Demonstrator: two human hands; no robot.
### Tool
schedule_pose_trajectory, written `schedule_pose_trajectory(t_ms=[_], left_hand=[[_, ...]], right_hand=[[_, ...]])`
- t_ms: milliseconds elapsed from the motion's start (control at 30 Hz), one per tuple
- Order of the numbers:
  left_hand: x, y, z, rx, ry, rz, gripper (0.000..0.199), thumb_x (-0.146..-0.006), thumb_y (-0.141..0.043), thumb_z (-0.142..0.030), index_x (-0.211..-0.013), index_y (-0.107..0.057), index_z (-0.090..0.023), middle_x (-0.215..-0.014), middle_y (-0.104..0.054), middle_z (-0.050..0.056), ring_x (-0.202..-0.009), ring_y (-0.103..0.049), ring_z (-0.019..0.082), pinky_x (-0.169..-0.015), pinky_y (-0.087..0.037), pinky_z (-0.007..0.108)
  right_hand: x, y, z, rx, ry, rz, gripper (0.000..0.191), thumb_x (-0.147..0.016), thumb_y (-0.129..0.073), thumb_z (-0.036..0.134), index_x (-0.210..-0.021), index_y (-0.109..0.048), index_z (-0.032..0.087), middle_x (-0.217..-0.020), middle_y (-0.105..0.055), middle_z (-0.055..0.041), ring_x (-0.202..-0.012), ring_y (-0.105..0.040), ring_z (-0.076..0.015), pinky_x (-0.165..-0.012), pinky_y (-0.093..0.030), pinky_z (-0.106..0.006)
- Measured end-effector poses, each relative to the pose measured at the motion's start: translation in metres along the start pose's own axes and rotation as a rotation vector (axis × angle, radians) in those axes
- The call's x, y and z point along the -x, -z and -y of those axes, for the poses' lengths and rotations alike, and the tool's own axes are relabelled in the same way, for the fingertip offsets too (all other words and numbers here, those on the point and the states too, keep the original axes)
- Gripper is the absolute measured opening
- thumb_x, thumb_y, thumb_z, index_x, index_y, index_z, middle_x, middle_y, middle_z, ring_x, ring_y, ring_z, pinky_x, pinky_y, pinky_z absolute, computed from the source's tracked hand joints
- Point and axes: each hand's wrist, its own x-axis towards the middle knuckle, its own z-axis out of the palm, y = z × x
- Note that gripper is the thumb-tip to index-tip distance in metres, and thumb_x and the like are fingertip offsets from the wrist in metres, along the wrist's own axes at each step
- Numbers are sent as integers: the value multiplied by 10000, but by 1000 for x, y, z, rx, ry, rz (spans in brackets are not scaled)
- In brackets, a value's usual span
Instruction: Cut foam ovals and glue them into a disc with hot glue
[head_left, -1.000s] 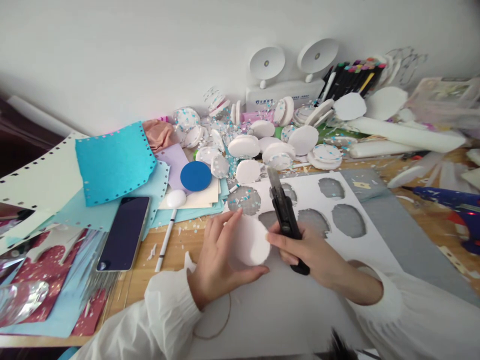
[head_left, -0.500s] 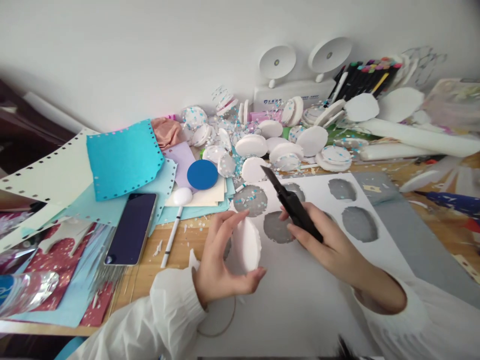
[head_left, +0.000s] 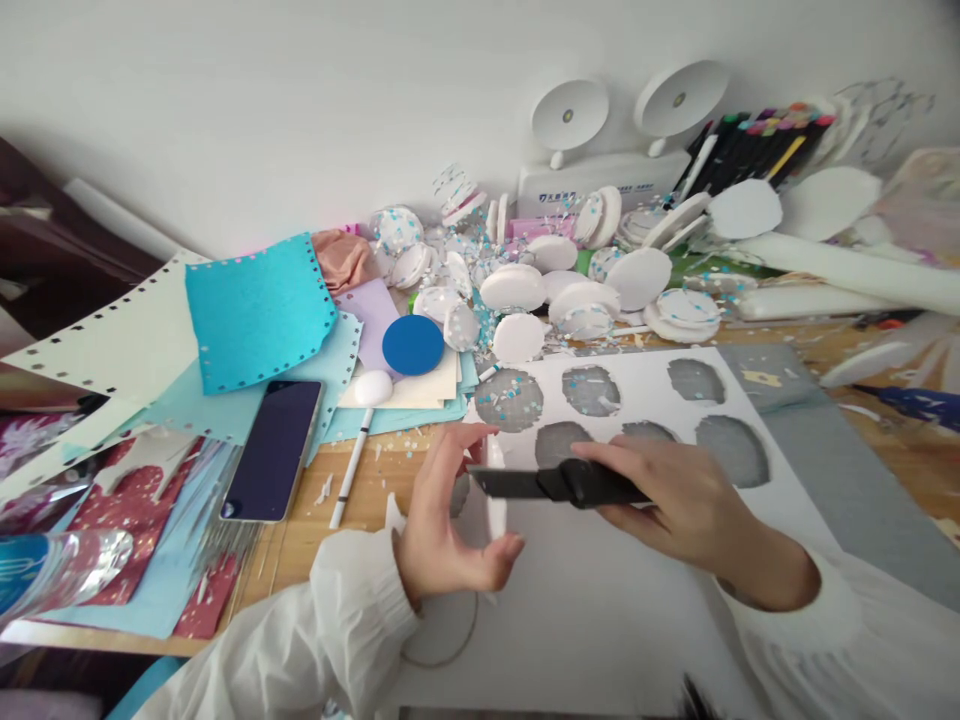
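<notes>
- Pale wall (head_left: pixel 300 100) rises behind a wooden worktop (head_left: pixel 375 470), with a white twin-headed lamp (head_left: pixel 581 180) standing near the back edge.
- Many white rounds (head_left: pixel 514 288), some speckled with blue, are heaped along that back edge; marker pens (head_left: pixel 750 150) stand toward the far right corner.
- Near the front edge, a white sheet (head_left: pixel 600 610) lies over a grey mat (head_left: pixel 795 430); rounded openings cut through its far part show grey beneath.
- Left hand (head_left: pixel 450 530): fingers and thumb curve into a wide C, holding a white disc (head_left: pixel 497 515) nearly edge-on, raised over the sheet's left edge.
- Right hand (head_left: pixel 667 490): fingers wrapped round a black cutter (head_left: pixel 592 483), its blade pointing left and crossing in front of the disc; whether it touches the disc, I can't tell from this angle.
- Toward the worktop's left edge lie a phone (head_left: pixel 271 452) and, farther back, a turquoise sheet (head_left: pixel 259 312) with a dotted border.
- Between these and the white sheet are a blue disc (head_left: pixel 413 345) and a white pen (head_left: pixel 351 470).
</notes>
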Motion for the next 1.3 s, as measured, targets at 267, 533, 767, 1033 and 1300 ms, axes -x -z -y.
schedule_pose_trajectory(t_ms=[267,533,767,1033,1300], left_hand=[[1,-3,3,149,36,112,737,-618,-698,-372,-1294,-440,-233,-1129,-485,96,-980,-530,249,-790,-547,399],[1,-6,2,170,56,178,794,-583,-722,-242,-1320,-426,-241,-1216,-485,110,-1087,-540,270,-869,-553,403],[-1,-7,1,157,37,190,803,-568,-752,-279,-1309,-444,-246,-1217,-494,113,-1095,-538,279,-864,-551,402],[-1,-4,3,218,36,181,788,-572,-740,-244,-1310,-466,-255,-1214,-480,105,-1083,-540,274,-870,-546,406],[-1,-7,3,190,19,198,794,-564,-752,-303,-1304,-467,-269,-1198,-487,99,-1105,-524,282,-863,-557,408]], right_hand=[[-9,0,11,-46,28,11,335,-962,-447,318,-1250,-524,167,-878,-670,-91,-745,-634,-216,-636,-461,-315],[-4,-5,16,-124,30,20,381,-938,-473,485,-1094,-607,164,-745,-647,-49,-606,-610,-177,-549,-416,-303],[-8,-5,21,-103,17,-12,371,-926,-477,490,-1017,-628,163,-709,-661,-53,-559,-598,-162,-514,-406,-295],[-6,-2,14,-70,31,-36,275,-891,-560,418,-1024,-592,180,-710,-658,-53,-584,-606,-177,-518,-384,-302],[-5,-5,19,-107,26,-27,300,-891,-564,430,-1038,-590,170,-688,-643,-41,-554,-587,-170,-511,-379,-308]])
